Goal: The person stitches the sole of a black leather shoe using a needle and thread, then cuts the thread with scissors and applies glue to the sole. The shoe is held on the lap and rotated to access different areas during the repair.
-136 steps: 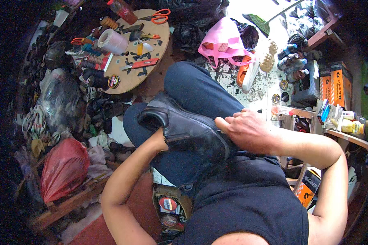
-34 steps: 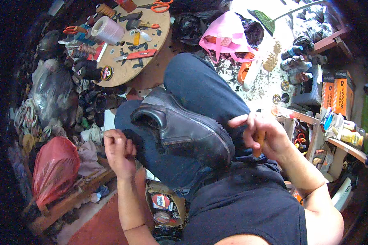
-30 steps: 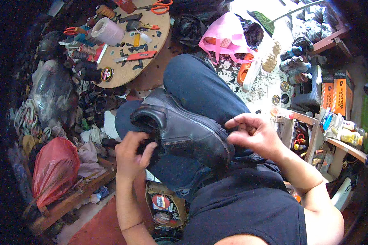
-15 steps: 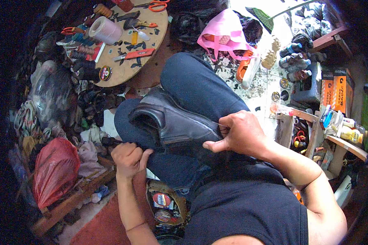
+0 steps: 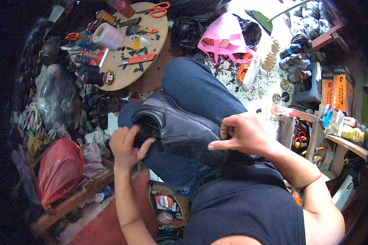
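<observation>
Round wooden board (image 5: 158,43) is strewn with tools beyond the bent legs (image 5: 192,83), across which a black shoe (image 5: 180,124) is laid. Left hand (image 5: 128,149) is raised beside its opening, fingers and thumb parted; half a second ago they were curled together. Right hand (image 5: 247,134) is bent over the toe; whether it is gripped cannot be told.

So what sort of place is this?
Probably a small shoe-repair workspace: a black shoe rests across the person's legs, and thread spools cluster by the left edge of a round board bearing a red-handled knife.
</observation>
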`<state>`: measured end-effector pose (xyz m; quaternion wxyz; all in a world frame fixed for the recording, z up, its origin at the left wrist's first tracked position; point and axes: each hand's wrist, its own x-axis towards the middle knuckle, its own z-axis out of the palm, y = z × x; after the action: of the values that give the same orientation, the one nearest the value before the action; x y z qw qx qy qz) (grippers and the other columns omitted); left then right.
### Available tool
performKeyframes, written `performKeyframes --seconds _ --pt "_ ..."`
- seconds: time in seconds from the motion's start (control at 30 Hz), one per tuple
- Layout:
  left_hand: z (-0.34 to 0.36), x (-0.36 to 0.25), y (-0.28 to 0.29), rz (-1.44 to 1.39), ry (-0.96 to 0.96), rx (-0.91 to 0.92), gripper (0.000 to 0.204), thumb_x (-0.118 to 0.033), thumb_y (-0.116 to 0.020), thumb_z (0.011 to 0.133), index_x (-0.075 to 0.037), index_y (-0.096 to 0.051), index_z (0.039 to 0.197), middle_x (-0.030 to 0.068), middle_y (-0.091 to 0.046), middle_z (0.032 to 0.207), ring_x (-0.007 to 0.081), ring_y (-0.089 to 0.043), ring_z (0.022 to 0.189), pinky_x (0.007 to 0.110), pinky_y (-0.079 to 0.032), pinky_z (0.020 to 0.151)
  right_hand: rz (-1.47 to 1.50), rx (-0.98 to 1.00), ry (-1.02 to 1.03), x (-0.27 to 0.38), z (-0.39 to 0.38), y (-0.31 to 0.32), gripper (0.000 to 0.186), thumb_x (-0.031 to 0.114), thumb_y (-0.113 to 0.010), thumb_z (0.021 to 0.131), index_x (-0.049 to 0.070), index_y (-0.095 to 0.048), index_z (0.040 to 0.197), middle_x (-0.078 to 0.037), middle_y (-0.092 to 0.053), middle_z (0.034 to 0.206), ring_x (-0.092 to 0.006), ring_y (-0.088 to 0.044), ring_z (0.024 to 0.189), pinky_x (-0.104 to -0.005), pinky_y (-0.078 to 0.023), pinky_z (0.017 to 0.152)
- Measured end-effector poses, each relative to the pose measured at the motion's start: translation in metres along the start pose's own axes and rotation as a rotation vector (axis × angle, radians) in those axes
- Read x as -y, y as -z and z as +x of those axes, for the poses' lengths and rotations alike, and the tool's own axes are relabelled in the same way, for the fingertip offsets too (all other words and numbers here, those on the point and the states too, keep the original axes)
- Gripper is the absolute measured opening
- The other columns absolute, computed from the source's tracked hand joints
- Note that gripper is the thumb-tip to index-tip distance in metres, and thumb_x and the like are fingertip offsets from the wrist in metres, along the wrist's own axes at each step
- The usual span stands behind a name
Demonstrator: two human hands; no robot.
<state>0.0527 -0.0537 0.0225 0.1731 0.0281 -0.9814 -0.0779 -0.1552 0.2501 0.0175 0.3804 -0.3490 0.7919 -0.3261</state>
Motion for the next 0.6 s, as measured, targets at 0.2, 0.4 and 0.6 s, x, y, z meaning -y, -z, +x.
performKeyframes --seconds 0.2,0.4,0.6 --pt "0.068 -0.026 -0.02 -0.016 -0.289 0.073 0.036 -0.029 -0.077 0.075 -0.015 -0.079 0.109 0.0033 -0.05 0.078 0.0246 -0.052 0.074 0.04 -0.037 0.068 0.233 0.112 -0.137 -0.005 -0.001 0.006 0.04 0.043 -0.085 0.088 0.005 -0.075 0.089 0.002 -0.065 0.071 -0.0086 -0.057 0.064 -0.0288 -0.045 0.058" --pt "0.088 -0.031 -0.034 -0.164 -0.257 0.102 0.023 -0.029 -0.075 0.073 -0.014 -0.076 0.091 0.0028 -0.049 0.076 0.0251 -0.054 0.075 0.04 -0.034 0.065 0.609 0.017 -0.284 -0.016 -0.001 0.003 0.039 0.039 -0.064 0.107 0.01 -0.067 0.081 0.007 -0.054 0.067 -0.0026 -0.047 0.058 -0.0227 -0.037 0.052" --pt "0.08 -0.038 -0.042 -0.2 -0.208 0.189 0.015 -0.02 -0.074 0.076 -0.013 -0.072 0.088 0.0043 -0.056 0.085 0.0251 -0.06 0.085 0.04 -0.04 0.071 0.43 0.094 -0.28 -0.029 -0.002 -0.002 0.04 0.041 -0.065 0.102 0.009 -0.071 0.078 0.007 -0.053 0.061 -0.0048 -0.044 0.058 -0.0304 -0.034 0.053"
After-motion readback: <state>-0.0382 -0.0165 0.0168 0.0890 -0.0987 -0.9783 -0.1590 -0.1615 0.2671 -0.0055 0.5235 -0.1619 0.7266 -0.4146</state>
